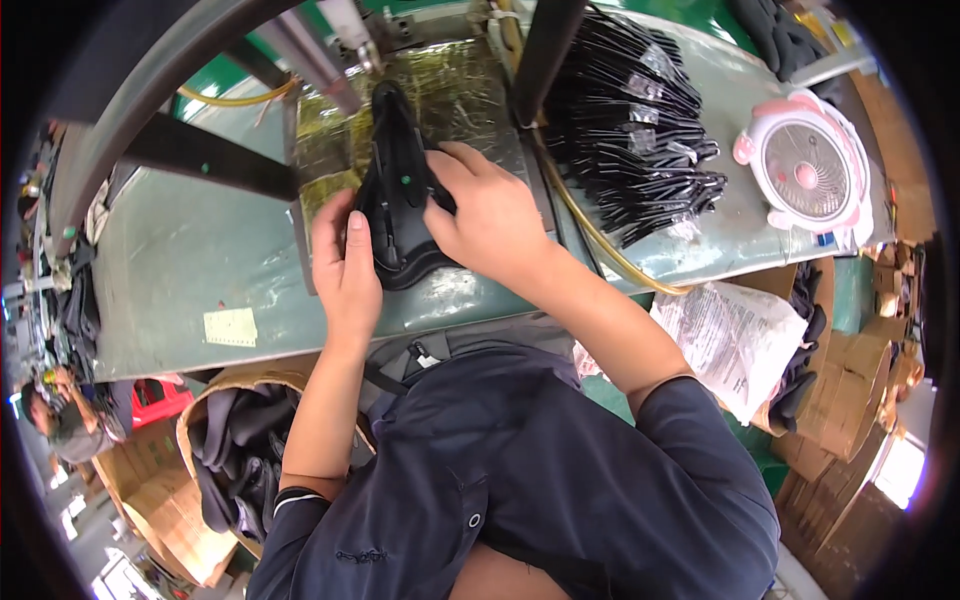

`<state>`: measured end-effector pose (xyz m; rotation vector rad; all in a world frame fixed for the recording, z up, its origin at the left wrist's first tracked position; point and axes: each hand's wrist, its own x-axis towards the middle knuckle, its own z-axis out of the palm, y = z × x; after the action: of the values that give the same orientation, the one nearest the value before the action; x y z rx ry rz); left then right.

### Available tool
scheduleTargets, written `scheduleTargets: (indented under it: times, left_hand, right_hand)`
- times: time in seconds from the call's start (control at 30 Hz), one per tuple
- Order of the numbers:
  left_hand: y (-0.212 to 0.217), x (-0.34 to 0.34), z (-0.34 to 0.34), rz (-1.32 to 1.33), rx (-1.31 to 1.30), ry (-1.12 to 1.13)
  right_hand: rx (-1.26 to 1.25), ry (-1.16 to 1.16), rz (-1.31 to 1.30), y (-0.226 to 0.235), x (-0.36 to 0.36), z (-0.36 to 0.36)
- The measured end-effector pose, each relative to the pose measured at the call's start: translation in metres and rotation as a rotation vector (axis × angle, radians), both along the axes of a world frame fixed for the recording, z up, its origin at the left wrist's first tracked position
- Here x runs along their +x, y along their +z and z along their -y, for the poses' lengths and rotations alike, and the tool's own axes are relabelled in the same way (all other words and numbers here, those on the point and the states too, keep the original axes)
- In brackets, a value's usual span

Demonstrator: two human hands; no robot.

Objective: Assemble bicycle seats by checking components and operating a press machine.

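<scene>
A black bicycle saddle (400,190) lies underside up on the taped metal plate (455,90), its narrow nose pointing away from me and its wide end towards me. Thin dark rails run along its underside. My left hand (345,255) grips the left edge near the wide end, thumb on top. My right hand (488,212) has its fingers closed over the right edge, partly hiding that side. Just beyond the nose, a metal rod (335,85) of the machine slants down.
Bundled black metal rails (640,140) and a pink-and-white fan (808,170) stand on the green table (170,270) to the right. A yellow hose (590,230) and dark frame bars (210,160) border the plate. Cardboard boxes (165,500) with black saddle pieces flank me.
</scene>
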<state>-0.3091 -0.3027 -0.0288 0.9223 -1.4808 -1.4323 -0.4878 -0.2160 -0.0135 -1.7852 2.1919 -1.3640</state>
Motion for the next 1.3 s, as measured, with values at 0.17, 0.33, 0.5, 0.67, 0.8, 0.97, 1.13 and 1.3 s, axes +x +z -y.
scheduleTargets:
  times: [0.17, 0.33, 0.5, 0.67, 0.8, 0.97, 1.13, 1.3]
  left_hand:
    - [0.007, -0.043, 0.031, 0.514, -0.863, 0.031]
    - [-0.009, -0.054, 0.055, 0.509, -1.002, 0.174]
    - [-0.005, -0.063, 0.058, 0.441, -0.979, 0.185]
    - [-0.010, -0.058, 0.054, 0.446, -0.918, 0.204]
    - [-0.006, -0.048, 0.055, 0.403, -0.858, 0.212]
    - [0.021, -0.041, 0.053, 0.647, -0.622, 0.053]
    - [0.036, 0.034, 0.049, 0.447, -0.307, -0.095]
    - [0.004, 0.189, 0.042, 0.005, 0.525, -0.306]
  right_hand:
    - [-0.051, -0.075, -0.027, -0.019, -0.014, 0.032]
    - [-0.249, -0.108, -0.130, -0.025, -0.024, 0.063]
    - [-0.271, -0.118, -0.048, -0.028, -0.026, 0.061]
    - [-0.229, -0.139, 0.023, -0.024, -0.025, 0.061]
    - [-0.094, -0.094, 0.204, -0.011, -0.020, 0.050]
    - [0.013, -0.058, 0.181, 0.005, -0.016, 0.038]
    - [0.053, 0.283, 0.352, 0.022, -0.026, -0.005]
    - [0.074, 0.657, -0.152, 0.041, 0.059, -0.009]
